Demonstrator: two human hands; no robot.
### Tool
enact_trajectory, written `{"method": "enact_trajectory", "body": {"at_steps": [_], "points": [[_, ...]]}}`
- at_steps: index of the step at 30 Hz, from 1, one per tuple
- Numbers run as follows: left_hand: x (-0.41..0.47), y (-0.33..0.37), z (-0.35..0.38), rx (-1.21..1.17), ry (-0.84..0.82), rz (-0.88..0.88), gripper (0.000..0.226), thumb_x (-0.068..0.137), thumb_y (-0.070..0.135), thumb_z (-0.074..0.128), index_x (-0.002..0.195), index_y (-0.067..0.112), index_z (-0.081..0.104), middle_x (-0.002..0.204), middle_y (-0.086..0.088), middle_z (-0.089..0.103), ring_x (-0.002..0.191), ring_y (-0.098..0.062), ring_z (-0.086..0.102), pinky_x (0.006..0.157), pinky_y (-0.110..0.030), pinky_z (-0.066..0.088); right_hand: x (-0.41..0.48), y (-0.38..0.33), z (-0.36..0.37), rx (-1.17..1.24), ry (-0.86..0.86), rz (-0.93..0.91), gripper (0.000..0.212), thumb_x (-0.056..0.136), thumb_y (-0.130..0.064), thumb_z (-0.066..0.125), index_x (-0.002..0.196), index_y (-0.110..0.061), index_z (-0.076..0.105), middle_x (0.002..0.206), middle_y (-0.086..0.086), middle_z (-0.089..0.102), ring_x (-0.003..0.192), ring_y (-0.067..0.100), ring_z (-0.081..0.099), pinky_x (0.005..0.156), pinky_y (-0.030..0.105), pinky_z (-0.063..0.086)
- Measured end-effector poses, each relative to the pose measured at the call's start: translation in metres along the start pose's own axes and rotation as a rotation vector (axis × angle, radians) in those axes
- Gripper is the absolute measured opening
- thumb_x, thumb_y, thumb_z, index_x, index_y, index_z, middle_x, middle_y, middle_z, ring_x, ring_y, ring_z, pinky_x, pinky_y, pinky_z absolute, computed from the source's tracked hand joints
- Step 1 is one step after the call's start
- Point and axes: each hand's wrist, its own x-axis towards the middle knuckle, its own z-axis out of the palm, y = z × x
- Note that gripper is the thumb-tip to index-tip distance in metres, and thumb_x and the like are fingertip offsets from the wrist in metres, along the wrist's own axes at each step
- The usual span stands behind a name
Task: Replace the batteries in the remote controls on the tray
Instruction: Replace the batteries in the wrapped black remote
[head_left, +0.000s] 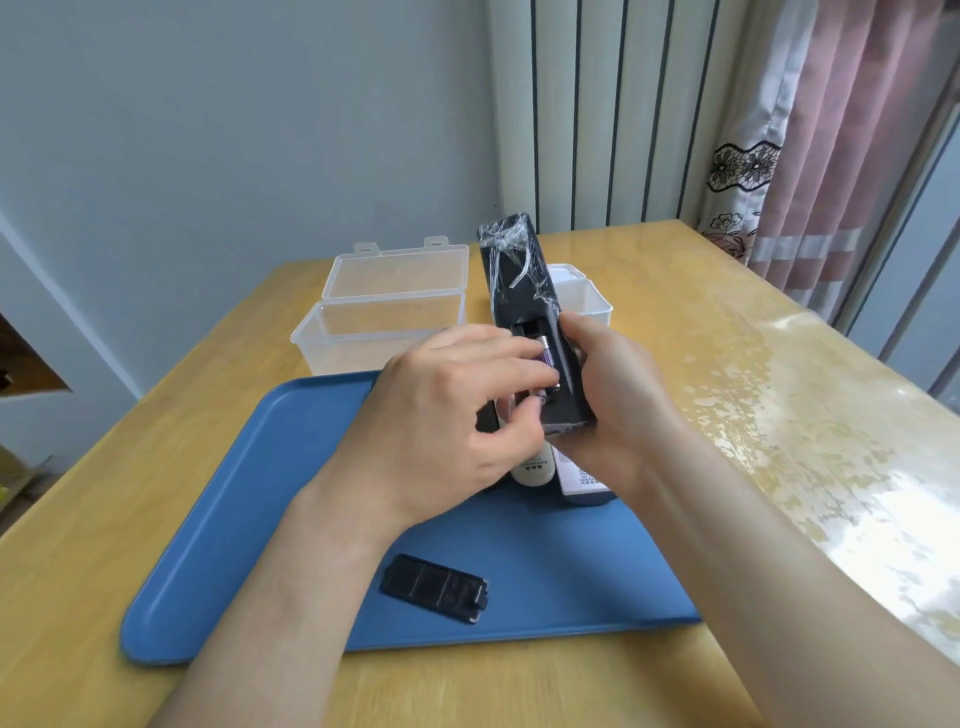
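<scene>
A long black remote (514, 270), wrapped in clear film at its far end, is held tilted above the blue tray (249, 493) with its open battery bay facing me. My right hand (618, 400) grips its near end from the right. My left hand (447, 421) pinches a purple and silver battery (546, 358) at the bay with fingertips. The black battery cover (435, 587) lies loose on the tray near me. Two white remotes (532, 467) (584, 480) lie on the tray under my hands, mostly hidden.
An open clear plastic box (384, 312) with its lid up stands beyond the tray on the wooden table (675, 312). A smaller white box (587, 299) sits behind the remote. Curtains and a radiator are at the back right.
</scene>
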Motion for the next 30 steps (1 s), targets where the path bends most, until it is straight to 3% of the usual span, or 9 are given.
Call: {"method": "enact_trajectory", "body": {"at_steps": [4, 6, 10, 14, 16, 18, 22, 24, 30], "points": [[0.0, -0.006, 0.004, 0.023, 0.007, 0.062, 0.024, 0.09, 0.028, 0.057, 0.101, 0.015, 0.075, 0.107, 0.005, 0.071, 0.106, -0.017, 0.061, 0.092, -0.032, 0.048, 0.002, 0.0, -0.003, 0.068, -0.057, 0.069, 0.024, 0.097, -0.021, 0.046, 0.088, -0.009, 0.065, 0.069, 0.005, 0.061, 0.054, 0.017, 0.059, 0.048, 0.025, 0.047], [0.002, 0.005, 0.007, -0.125, 0.105, -0.023, 0.023, 0.094, 0.03, 0.055, 0.099, 0.014, 0.071, 0.101, 0.004, 0.072, 0.099, -0.015, 0.064, 0.087, -0.032, 0.05, 0.005, 0.002, -0.001, 0.068, -0.061, 0.074, 0.023, 0.097, -0.022, 0.046, 0.091, -0.01, 0.065, 0.071, 0.006, 0.062, 0.06, 0.019, 0.06, 0.051, 0.027, 0.049], [0.014, 0.033, 0.001, -1.267, 0.47, -0.686, 0.024, 0.098, 0.03, 0.047, 0.089, 0.012, 0.059, 0.08, -0.005, 0.074, 0.073, -0.018, 0.071, 0.062, -0.024, 0.055, 0.003, 0.008, 0.005, 0.087, -0.055, 0.052, 0.022, 0.097, -0.024, 0.05, 0.095, -0.011, 0.068, 0.071, 0.005, 0.065, 0.058, 0.017, 0.063, 0.05, 0.025, 0.051], [0.016, 0.026, -0.003, -1.661, 0.532, -0.951, 0.021, 0.098, 0.011, 0.038, 0.086, 0.011, 0.056, 0.064, -0.004, 0.055, 0.051, -0.015, 0.057, 0.04, -0.016, 0.042, 0.003, 0.01, 0.004, 0.1, -0.078, 0.055, 0.024, 0.098, -0.026, 0.049, 0.098, -0.009, 0.067, 0.069, 0.004, 0.065, 0.056, 0.017, 0.062, 0.051, 0.024, 0.05], [0.016, 0.021, -0.006, -1.608, 0.466, -0.983, 0.023, 0.091, 0.008, 0.033, 0.076, 0.012, 0.051, 0.059, -0.001, 0.041, 0.044, -0.01, 0.039, 0.034, -0.015, 0.028, 0.003, 0.01, 0.005, 0.048, -0.089, 0.045, 0.027, 0.097, -0.028, 0.049, 0.095, -0.009, 0.068, 0.076, 0.009, 0.064, 0.065, 0.023, 0.061, 0.062, 0.031, 0.051], [0.015, 0.018, -0.009, -1.32, 0.388, -0.953, 0.026, 0.088, 0.002, 0.033, 0.072, 0.011, 0.051, 0.055, 0.0, 0.036, 0.041, -0.009, 0.027, 0.034, -0.015, 0.018, 0.002, 0.01, 0.007, 0.022, -0.095, 0.029, 0.029, 0.096, -0.028, 0.051, 0.089, -0.008, 0.07, 0.076, 0.011, 0.064, 0.066, 0.025, 0.061, 0.065, 0.036, 0.052], [0.009, 0.013, 0.0, -0.453, 0.226, -0.695, 0.014, 0.08, 0.018, 0.055, 0.071, 0.02, 0.065, 0.045, 0.001, 0.044, 0.042, -0.013, 0.038, 0.044, -0.023, 0.036, -0.004, 0.009, 0.007, 0.008, -0.082, -0.021, 0.025, 0.095, -0.026, 0.054, 0.085, -0.013, 0.072, 0.068, 0.007, 0.065, 0.057, 0.02, 0.061, 0.052, 0.027, 0.05], [0.006, 0.015, 0.005, -0.205, 0.168, -0.608, 0.006, 0.073, 0.029, 0.066, 0.072, 0.026, 0.061, 0.043, 0.007, 0.045, 0.047, -0.013, 0.041, 0.051, -0.027, 0.035, -0.004, 0.009, 0.007, -0.031, -0.077, -0.046, 0.025, 0.095, -0.028, 0.053, 0.082, -0.017, 0.073, 0.072, 0.007, 0.065, 0.063, 0.021, 0.06, 0.054, 0.028, 0.045], [0.003, 0.017, 0.011, -0.01, 0.228, -0.447, 0.011, 0.076, 0.033, 0.066, 0.081, 0.03, 0.056, 0.048, 0.01, 0.046, 0.056, -0.019, 0.043, 0.055, -0.033, 0.045, -0.005, 0.009, 0.007, -0.049, -0.062, -0.079, 0.042, 0.099, -0.028, 0.048, 0.067, -0.021, 0.075, 0.066, 0.002, 0.069, 0.057, 0.015, 0.065, 0.053, 0.024, 0.047]]}}
